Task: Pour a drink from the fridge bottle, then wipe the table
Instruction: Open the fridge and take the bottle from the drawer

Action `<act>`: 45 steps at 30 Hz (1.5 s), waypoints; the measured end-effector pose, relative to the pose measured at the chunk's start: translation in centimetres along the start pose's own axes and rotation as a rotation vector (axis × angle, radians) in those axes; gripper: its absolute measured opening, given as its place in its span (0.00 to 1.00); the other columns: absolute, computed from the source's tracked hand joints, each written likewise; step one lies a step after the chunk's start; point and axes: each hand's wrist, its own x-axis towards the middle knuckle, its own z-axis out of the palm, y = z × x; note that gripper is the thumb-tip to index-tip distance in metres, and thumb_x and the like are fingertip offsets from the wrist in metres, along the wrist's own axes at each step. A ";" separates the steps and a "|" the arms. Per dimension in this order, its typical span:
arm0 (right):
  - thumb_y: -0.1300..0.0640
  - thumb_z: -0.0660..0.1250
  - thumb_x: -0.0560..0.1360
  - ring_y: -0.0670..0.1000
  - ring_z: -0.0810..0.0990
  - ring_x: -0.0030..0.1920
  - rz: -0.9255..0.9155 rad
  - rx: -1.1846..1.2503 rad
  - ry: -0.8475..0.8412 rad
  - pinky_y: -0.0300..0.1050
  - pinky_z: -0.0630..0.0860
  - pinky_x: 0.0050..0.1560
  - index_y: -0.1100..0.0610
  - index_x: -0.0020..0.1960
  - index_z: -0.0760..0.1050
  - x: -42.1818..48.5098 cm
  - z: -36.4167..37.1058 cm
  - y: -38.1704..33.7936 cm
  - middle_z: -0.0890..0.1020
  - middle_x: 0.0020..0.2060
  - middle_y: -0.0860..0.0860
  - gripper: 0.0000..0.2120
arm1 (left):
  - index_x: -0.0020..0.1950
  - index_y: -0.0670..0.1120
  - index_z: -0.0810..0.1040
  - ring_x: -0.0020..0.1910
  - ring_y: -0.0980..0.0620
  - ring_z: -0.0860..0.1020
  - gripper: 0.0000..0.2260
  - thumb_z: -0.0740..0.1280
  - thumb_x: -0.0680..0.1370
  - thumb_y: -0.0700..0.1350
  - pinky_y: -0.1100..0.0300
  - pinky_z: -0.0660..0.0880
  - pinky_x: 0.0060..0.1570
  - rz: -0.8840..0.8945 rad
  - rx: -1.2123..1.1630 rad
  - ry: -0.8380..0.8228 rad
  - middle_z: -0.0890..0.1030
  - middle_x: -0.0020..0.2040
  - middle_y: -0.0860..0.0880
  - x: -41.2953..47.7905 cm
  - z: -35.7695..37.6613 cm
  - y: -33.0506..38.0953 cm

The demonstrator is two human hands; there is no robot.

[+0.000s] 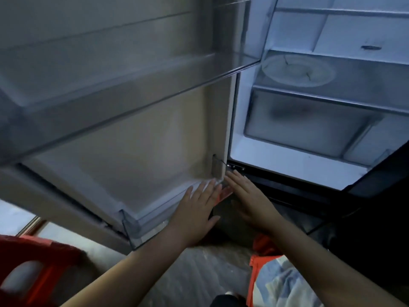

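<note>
A: Head view, the only one. The fridge door [132,129] is open and fills the upper left. The lit cabinet is at upper right, with a plate [296,70] on a shelf and a drawer [309,120] beneath.

B: Hands?

A: Both at low centre. The left hand [199,209] and right hand [250,200] lie side by side with a narrow gap between them. Fingers are straight, palms turned toward each other. Neither curls round anything.

B: Why there?

A: Judgement: they flank a red-and-dark shape [225,193] at the hinge end of the lowest door bin [132,227], as if to cup it from both sides. Door bins suit upright bottles, so this is probably the bottle. Blur hides its outline, so that cannot be confirmed.

B: Stage?

A: Early. Nothing is lifted, and no cup or table is in frame. A red stool [33,262] sits lower left and an orange cloth [261,262] lower right.
</note>
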 end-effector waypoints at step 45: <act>0.41 0.53 0.79 0.59 0.69 0.69 0.737 2.100 1.295 0.52 0.64 0.70 0.64 0.68 0.65 4.9 -15.7 20.9 0.74 0.62 0.61 0.30 | 0.66 0.39 0.69 0.73 0.42 0.62 0.29 0.45 0.81 0.59 0.50 0.57 0.72 -0.539 -2.923 -0.161 0.68 0.71 0.40 33.4 -11.9 8.3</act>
